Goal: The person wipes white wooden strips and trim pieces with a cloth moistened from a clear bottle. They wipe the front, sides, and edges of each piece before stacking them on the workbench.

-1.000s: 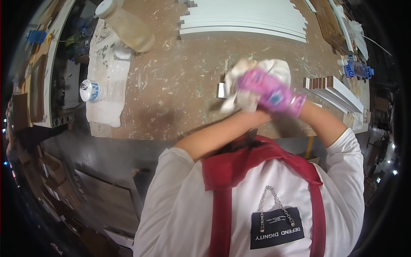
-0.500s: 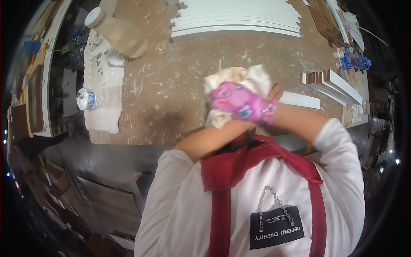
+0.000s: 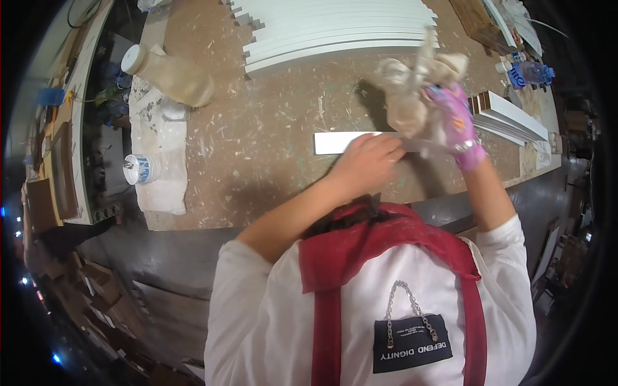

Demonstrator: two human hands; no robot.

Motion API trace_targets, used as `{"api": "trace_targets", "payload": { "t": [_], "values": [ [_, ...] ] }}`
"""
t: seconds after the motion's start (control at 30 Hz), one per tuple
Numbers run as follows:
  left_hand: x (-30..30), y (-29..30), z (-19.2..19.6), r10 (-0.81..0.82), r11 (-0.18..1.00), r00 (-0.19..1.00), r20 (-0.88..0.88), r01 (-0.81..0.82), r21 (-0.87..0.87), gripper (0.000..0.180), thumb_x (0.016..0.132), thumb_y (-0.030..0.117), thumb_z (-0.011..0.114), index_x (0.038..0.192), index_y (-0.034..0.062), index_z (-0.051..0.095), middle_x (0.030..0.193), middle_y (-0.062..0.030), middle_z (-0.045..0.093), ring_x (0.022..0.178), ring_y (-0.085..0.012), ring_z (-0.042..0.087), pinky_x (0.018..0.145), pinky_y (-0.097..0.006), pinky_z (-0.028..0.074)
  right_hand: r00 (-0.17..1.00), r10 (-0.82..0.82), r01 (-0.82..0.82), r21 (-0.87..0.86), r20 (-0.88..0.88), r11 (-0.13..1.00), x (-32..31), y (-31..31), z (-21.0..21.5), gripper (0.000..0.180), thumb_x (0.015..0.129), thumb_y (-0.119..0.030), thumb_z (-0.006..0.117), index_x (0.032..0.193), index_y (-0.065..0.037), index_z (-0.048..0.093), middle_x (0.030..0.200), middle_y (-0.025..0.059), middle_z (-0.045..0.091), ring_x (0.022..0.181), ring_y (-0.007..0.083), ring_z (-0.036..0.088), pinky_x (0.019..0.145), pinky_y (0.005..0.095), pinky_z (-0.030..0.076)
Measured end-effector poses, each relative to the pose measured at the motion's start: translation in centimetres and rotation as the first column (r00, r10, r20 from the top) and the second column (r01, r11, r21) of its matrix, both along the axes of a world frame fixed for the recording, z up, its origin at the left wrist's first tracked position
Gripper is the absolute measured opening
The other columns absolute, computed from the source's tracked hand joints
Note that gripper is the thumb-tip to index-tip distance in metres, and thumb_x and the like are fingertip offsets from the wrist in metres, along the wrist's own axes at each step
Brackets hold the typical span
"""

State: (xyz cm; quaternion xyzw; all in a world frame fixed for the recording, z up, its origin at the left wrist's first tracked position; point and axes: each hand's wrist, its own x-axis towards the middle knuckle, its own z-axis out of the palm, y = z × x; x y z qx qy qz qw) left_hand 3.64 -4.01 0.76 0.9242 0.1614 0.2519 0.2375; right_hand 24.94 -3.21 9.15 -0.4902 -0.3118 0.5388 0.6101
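Observation:
My left hand [image 3: 368,162], bare, grips a flat white strip [image 3: 330,143] lying on the worktable, its fingers over the near edge and top. Part of the strip is hidden beneath the fingers. In a pink flowered glove, my right hand [image 3: 456,122] is closed on a crumpled, off-white rag [image 3: 412,106] to the right of my left hand. Blur smears the rag, which covers the strip's far right part. Whether it touches the strip, I cannot tell.
Many white strips [image 3: 335,45] lie side by side at the back. More white strips [image 3: 508,116] are stacked at right, near a blue-labelled bottle [image 3: 529,74]. At left, a cloudy jar [image 3: 174,77] lies tilted above a small white tub [image 3: 140,168] on a stained cloth [image 3: 166,193].
My forearms were crossed and are now apart. My right hand has swung right and away from me with the rag; my left has come left along the strip, which now shows further left.

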Motion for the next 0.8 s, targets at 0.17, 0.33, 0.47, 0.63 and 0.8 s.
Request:
{"api": "trace_targets", "payload": {
  "t": [0.17,0.33,0.47,0.63,0.8],
  "values": [
    [-9.4,1.7,-0.2,0.360,0.913,0.933,-0.013,-0.355,-0.200,0.062,0.072,0.013,0.076,0.128,0.0032,0.051,0.120,-0.0130,0.059,0.110,-0.0334,0.055,0.094,-0.042,0.041,0.984,-0.160,0.162,-0.022,0.077,0.987,4.9,-5.7,-6.0,0.024,0.084,-0.004,0.062,0.108,-0.004,0.056,0.098,0.0083,0.065,0.085,0.0172,0.065,0.076,0.0263,0.055],
    [-11.1,2.3,-0.7,0.389,0.776,0.908,-0.153,-0.413,-0.477,0.068,0.076,0.017,0.076,0.134,0.0006,0.045,0.117,-0.0133,0.062,0.106,-0.0268,0.058,0.092,-0.040,0.044,0.573,0.261,-0.371,-0.038,0.777,0.928,-6.9,-4.4,-1.2,0.028,0.090,-0.023,0.054,0.113,-0.008,0.061,0.118,0.0142,0.057,0.111,0.0283,0.054,0.097,0.0419,0.043],
    [-10.1,3.5,-2.8,0.440,0.690,0.891,-0.111,-0.415,-0.594,0.060,0.079,0.018,0.071,0.131,0.0002,0.046,0.108,-0.0128,0.064,0.095,-0.0250,0.062,0.085,-0.035,0.049,0.119,0.339,-0.723,-0.152,0.933,0.674,-12.1,-1.3,-5.0,0.027,0.081,-0.020,0.060,0.107,-0.012,0.061,0.105,0.0116,0.061,0.098,0.0263,0.060,0.082,0.0351,0.050],
    [-9.4,2.4,-1.3,0.472,0.742,0.874,-0.113,-0.463,-0.485,0.078,0.068,-0.004,0.073,0.139,0.0027,0.040,0.109,-0.0107,0.063,0.103,-0.0207,0.059,0.093,-0.033,0.045,0.340,0.112,-0.262,-0.020,0.934,0.965,1.1,-9.7,-6.8,0.033,0.087,-0.020,0.054,0.117,-0.006,0.057,0.113,0.0143,0.059,0.104,0.0268,0.059,0.085,0.0375,0.047],
    [-10.3,2.0,-0.1,0.407,0.830,0.896,-0.178,-0.444,-0.338,0.060,0.070,0.004,0.075,0.127,0.0052,0.055,0.114,-0.0126,0.061,0.104,-0.0267,0.057,0.092,-0.036,0.045,0.263,-0.092,0.243,0.026,0.960,0.970,11.3,-19.6,-3.9,0.032,0.091,-0.020,0.049,0.117,-0.001,0.054,0.113,0.0154,0.058,0.103,0.0306,0.058,0.088,0.0370,0.045]
  ]
}}
